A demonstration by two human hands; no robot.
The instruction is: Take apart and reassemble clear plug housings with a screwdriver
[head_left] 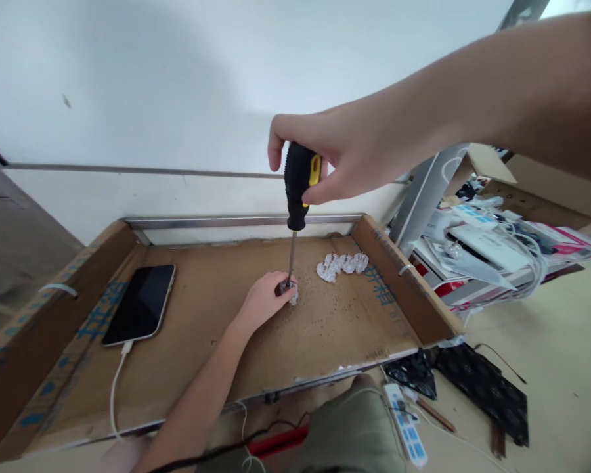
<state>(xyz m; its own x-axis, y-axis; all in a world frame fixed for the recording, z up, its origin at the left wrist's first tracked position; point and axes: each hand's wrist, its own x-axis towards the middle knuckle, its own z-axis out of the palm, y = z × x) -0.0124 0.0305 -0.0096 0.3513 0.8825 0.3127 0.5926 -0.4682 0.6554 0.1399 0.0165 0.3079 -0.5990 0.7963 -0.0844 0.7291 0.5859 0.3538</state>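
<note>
From afar, I watch the right hand (342,152) grasp a near-upright black-and-yellow screwdriver (296,213), its shaft down at a small dark piece (282,288) that the left hand (262,297) grips in its fingers on a cardboard tray (201,299), between a cabled phone (140,305) and clear pieces (347,264).

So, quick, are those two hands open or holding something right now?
Left hand: closed, fingers around a small dark piece.
Right hand: closed, holding an upright screwdriver by its handle.
</note>
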